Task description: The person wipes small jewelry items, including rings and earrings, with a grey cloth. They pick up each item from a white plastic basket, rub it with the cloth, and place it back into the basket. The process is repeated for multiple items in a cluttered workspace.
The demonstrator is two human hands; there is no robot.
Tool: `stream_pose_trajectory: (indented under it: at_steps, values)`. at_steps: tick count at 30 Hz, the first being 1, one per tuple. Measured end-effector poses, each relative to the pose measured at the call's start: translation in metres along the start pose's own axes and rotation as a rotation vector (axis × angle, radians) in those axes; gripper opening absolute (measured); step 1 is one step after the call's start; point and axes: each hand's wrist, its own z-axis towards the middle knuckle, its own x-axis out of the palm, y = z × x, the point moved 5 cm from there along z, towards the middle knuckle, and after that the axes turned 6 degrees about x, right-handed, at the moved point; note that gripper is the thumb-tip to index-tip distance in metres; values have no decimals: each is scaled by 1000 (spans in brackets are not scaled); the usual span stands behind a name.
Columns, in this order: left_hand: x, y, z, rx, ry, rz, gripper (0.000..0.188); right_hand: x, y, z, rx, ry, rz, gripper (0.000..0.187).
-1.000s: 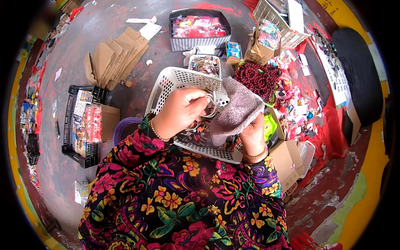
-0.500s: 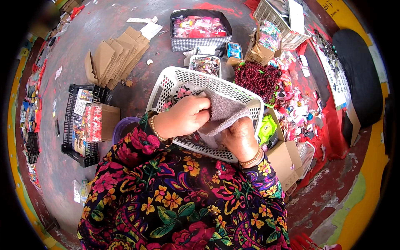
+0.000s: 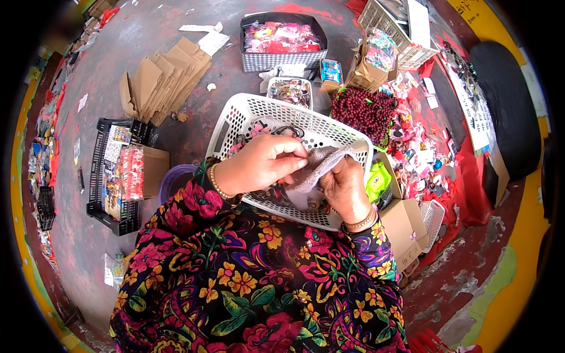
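A fuzzy greyish-mauve cloth (image 3: 322, 167) hangs bunched between my two hands, above a white perforated plastic basket (image 3: 231, 112). My right hand (image 3: 348, 193) is closed round the cloth's right side. With thumb and fingers pinched together, my left hand (image 3: 268, 165) is at the cloth's left edge; the fingertips partly hide what they grip. Inside the basket lie small hair ties (image 3: 260, 127), some pink and some dark, partly covered by my hands and the cloth.
Beyond the basket are a small white basket of trinkets (image 3: 290, 92), a checked bin of pink packets (image 3: 283, 59) and dark red beads (image 3: 365, 115). Left stand a purple tub (image 3: 176, 179) and a black crate (image 3: 110, 215). An open cardboard box (image 3: 402, 229) is at the right.
The cloth has been drawn down and gathered smaller, uncovering more hair ties behind it. My left hand has shifted slightly right, its fingers now pinching rather than curled in a fist.
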Motion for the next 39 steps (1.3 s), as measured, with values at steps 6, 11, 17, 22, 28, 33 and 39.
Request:
stream_pose_trajectory:
  at_steps: [6, 11, 17, 22, 28, 33, 39]
  values:
    - [-3, 3, 2, 64, -4, -175, 9, 4, -10, -1, 61, 87, 358, 10]
    - [-16, -3, -3, 38, -84, -261, 11, 5, -17, -3, 176, 127, 504, 13]
    - [-14, 0, -4, 34, -59, -431, 12, -2, -16, -5, 211, 118, 724, 17]
    - [1, -3, -3, 20, 54, -420, 12, -1, -10, -5, 117, 118, 639, 25]
    - [8, -1, -1, -62, 93, -260, 13, -2, -2, -5, 75, 233, 596, 29]
    - [4, 2, 0, -51, 34, -335, 16, -3, -11, -7, 175, 130, 827, 30]
    - [-14, 11, -1, 28, -191, -542, 15, -9, -25, -8, 155, 15, 1088, 40]
